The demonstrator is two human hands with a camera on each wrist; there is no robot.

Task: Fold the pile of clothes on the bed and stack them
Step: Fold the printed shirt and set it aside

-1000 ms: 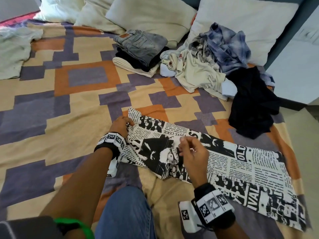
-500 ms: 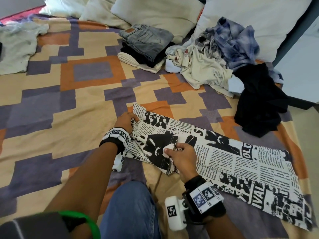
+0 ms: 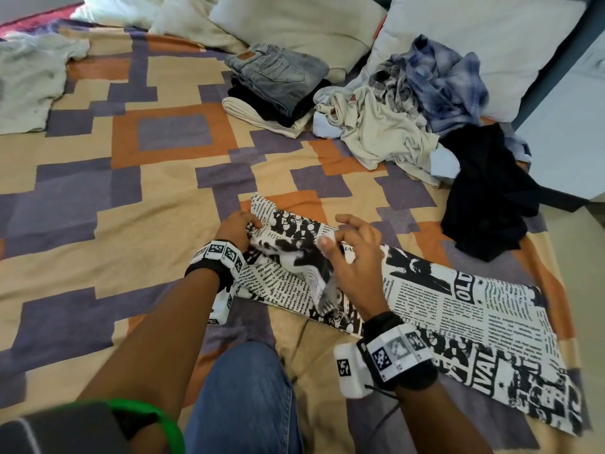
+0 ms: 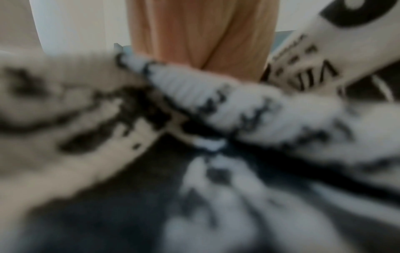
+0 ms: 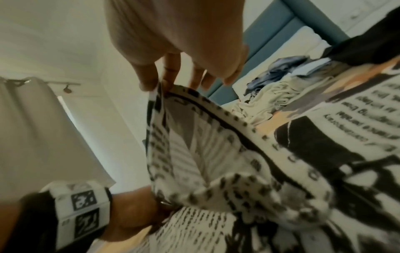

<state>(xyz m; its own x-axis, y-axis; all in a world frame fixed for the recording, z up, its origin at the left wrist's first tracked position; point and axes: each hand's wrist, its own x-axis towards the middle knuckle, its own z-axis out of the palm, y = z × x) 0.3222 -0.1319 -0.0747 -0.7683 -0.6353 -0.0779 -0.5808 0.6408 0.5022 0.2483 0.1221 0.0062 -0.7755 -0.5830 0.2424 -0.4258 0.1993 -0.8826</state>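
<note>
1. Since a second ago, the right hand (image 3: 352,257) has lifted a flap of the newsprint garment (image 3: 458,309), pinched between thumb and fingertip.
2. Left hand (image 3: 237,229) grips the garment's far end on the bed (image 3: 98,198) — a fold looks underway.
3. Folded stack (image 3: 278,83) awaits it.

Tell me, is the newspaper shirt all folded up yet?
Not yet. The newspaper-print shirt lies mostly spread on the bed. The right hand pinches one lifted edge; the left hand grips another.
</note>
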